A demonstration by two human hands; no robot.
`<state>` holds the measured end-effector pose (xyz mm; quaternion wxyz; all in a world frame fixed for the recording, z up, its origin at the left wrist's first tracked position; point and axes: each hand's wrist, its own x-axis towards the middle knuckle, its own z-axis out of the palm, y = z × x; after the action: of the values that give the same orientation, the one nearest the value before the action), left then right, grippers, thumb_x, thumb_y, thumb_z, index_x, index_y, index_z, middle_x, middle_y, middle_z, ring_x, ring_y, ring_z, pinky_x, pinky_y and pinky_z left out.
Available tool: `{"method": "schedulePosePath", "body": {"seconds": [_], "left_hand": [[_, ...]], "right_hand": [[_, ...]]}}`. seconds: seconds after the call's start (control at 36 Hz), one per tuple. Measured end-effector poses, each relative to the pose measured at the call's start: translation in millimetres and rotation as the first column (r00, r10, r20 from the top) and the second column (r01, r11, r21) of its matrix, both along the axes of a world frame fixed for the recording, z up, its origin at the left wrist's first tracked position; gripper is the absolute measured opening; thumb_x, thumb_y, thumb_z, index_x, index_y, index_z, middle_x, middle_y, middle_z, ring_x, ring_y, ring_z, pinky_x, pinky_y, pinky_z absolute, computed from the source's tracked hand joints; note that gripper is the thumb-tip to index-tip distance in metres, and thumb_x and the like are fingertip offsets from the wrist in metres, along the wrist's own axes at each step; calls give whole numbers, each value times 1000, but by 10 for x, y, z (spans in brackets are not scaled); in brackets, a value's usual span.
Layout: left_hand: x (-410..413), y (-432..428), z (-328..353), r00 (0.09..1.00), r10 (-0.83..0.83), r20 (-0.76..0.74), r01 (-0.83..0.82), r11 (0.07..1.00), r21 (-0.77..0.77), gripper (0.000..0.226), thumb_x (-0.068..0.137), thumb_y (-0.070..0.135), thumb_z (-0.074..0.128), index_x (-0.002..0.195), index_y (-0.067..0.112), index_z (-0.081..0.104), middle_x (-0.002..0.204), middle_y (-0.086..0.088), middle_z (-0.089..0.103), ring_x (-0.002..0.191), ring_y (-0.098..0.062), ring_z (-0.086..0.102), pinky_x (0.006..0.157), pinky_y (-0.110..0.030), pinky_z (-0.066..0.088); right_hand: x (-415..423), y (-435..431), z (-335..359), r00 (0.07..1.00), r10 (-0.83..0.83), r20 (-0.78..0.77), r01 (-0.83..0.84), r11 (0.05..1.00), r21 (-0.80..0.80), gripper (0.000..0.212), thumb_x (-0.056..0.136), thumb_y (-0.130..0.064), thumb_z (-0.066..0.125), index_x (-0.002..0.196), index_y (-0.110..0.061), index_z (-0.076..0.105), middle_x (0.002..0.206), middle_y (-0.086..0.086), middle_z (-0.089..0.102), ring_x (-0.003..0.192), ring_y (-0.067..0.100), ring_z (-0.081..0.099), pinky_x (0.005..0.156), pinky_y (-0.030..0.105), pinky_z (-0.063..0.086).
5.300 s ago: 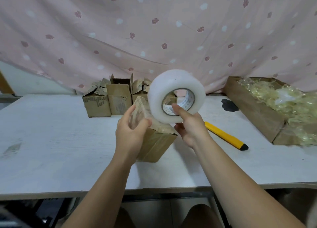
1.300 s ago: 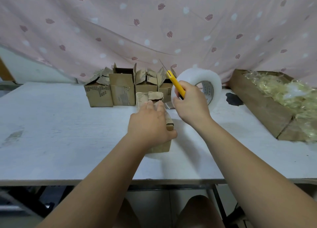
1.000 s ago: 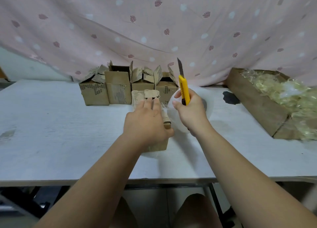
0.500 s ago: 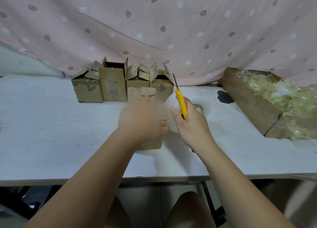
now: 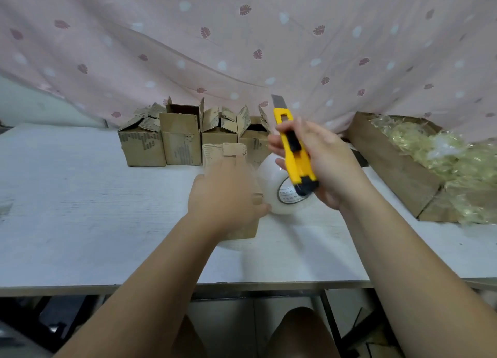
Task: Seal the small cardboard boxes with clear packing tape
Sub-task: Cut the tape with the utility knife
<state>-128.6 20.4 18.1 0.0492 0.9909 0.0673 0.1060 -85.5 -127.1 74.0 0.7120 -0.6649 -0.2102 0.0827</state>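
Pressing box [image 5: 243, 230] under flat left hand [image 5: 226, 196]; gripping knife [image 5: 294, 153] in curled right hand [image 5: 325, 166], blade above fingers, tape [image 5: 277, 196] just below them.

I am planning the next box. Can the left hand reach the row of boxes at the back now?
Probably yes. The left hand rests on the near box, and the row of boxes stands just behind it; only that box's raised flaps lie between. It must first lift off.
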Motion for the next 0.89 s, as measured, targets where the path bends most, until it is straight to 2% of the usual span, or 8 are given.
{"method": "schedulePosePath", "body": {"seconds": [0.08,0.14,0.19,0.28,0.36,0.67,0.78,0.89], "left_hand": [[-10,12,7,1000,-4,-17,4,1000,5,107,77,77,47,153,13,8,153,-1,25,141,-20,21,103,-42,36],[-20,15,17,999,-5,-32,4,1000,-7,111,72,84,35,153,13,10,153,-2,26,142,-20,21,103,-41,36],[-29,1,30,1000,8,-28,-8,1000,-22,114,65,87,19,153,14,15,153,-2,27,142,-21,22,105,-43,34],[-15,-37,28,999,41,-13,-41,999,22,89,81,71,24,151,16,23,154,0,30,145,-19,17,114,-50,15],[-16,-118,22,995,83,61,-87,994,61,61,86,48,36,137,16,41,141,0,47,136,-19,28,102,-49,13],[116,-322,-51,959,269,88,-275,959,64,52,94,20,37,144,9,31,131,-8,50,119,-28,45,99,-44,31],[153,-242,-102,954,265,142,-272,962,28,53,95,22,38,147,14,32,144,-3,44,131,-23,39,108,-45,25],[205,-173,-129,942,290,169,-295,955,9,50,100,29,35,149,18,30,154,0,34,140,-20,30,112,-49,18]], "right_hand": [[126,21,18,986,156,60,-156,988,-1,54,72,-61,68,113,-26,57,115,-10,69,114,3,62,95,26,52],[210,56,20,968,211,132,-208,977,-35,62,70,-38,85,121,-25,51,122,-13,67,120,-1,57,91,19,51],[303,109,5,969,133,210,-117,989,-87,49,74,-17,80,116,-24,55,109,-11,72,106,-1,65,82,15,51],[423,177,-31,909,-69,411,183,952,-244,20,81,-20,77,86,-32,62,75,-13,72,72,-1,64,66,11,45],[504,192,-126,831,-58,552,350,827,-440,19,85,-32,70,76,-39,54,83,-6,73,83,11,65,74,22,47],[592,103,-195,586,327,742,548,515,-659,17,99,-26,47,114,-19,46,82,4,54,76,32,51,58,36,30],[666,-90,-198,731,224,645,408,615,-675,27,92,-47,56,106,-28,44,85,2,60,76,26,56,66,39,41],[694,-326,-311,876,86,475,249,762,-597,53,73,-43,80,106,-29,41,93,-16,49,73,-7,51,58,7,38]]}}
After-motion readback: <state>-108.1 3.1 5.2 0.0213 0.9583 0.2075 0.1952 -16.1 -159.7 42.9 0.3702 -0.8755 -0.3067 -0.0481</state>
